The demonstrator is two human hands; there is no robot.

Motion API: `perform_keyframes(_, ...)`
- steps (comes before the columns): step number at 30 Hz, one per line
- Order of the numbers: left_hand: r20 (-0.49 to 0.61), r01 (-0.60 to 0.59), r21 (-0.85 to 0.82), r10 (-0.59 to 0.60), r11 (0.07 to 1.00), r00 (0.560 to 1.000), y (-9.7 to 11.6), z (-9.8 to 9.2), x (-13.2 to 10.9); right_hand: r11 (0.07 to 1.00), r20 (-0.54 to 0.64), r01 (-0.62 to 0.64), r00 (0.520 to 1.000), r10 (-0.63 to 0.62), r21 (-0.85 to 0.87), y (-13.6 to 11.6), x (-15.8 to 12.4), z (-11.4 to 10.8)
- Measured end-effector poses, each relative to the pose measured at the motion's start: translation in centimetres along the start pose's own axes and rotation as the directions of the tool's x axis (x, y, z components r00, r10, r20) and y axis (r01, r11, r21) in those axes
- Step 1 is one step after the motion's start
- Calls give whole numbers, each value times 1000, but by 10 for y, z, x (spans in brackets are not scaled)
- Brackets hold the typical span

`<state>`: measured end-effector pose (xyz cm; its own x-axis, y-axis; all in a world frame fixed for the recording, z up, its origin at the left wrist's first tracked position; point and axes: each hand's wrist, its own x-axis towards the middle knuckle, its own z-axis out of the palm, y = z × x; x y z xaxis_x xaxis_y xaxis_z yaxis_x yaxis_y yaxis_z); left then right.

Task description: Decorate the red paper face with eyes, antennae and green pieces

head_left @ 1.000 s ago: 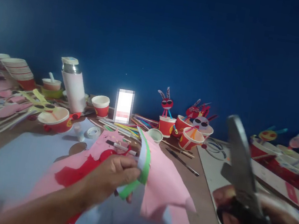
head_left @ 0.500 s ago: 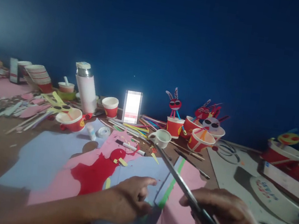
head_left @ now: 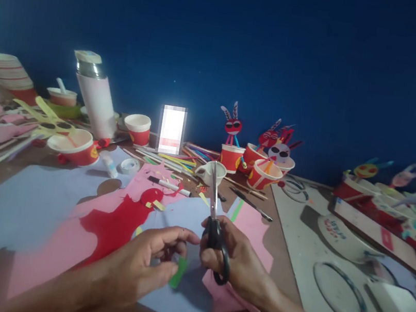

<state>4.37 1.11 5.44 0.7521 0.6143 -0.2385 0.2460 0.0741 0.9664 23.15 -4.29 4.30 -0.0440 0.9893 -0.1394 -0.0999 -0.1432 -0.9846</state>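
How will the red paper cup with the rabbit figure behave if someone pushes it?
It probably tips easily: the red paper cup looks thin-walled and light, and the rabbit figure stands high above it on slim legs. Those legs may also bend.

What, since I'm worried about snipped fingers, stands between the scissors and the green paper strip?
Nothing visible: only a gap over the lilac paper separates the black-handled scissors from the green paper strip. The right hand grips the scissors, blades pointing up; the left hand sits beyond the strip.

The head-worn camera is looking forward and down over the left hand (head_left: 135, 265) and right hand (head_left: 234, 259) toward a dark blue wall (head_left: 225, 38).
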Motion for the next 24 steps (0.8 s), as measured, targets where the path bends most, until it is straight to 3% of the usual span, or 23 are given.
perform_keyframes(5,25,-38,156,35,987,999,-4,8,3,998,35,-54,998,56,-35,-4,-5,4)
perform_keyframes(8,18,-28,164,25,986,1000,-9,12,6,997,-11,-25,1000,24,-75,-4,-8,8)
perform_keyframes(12,3,35,100,-35,994,999,-4,17,7,929,-34,85,994,-104,-360,2,-13,13)
perform_keyframes(15,-44,75,88,-71,993,997,-2,20,8,848,-47,70,993,-111,-526,7,-15,15)
perform_keyframes(21,-80,45,216,-29,975,996,-14,19,8,857,-49,8,998,-39,-515,5,-13,15)
perform_keyframes(24,-109,69,168,-51,983,993,-15,20,9,884,-29,3,999,-19,-467,4,-11,16)
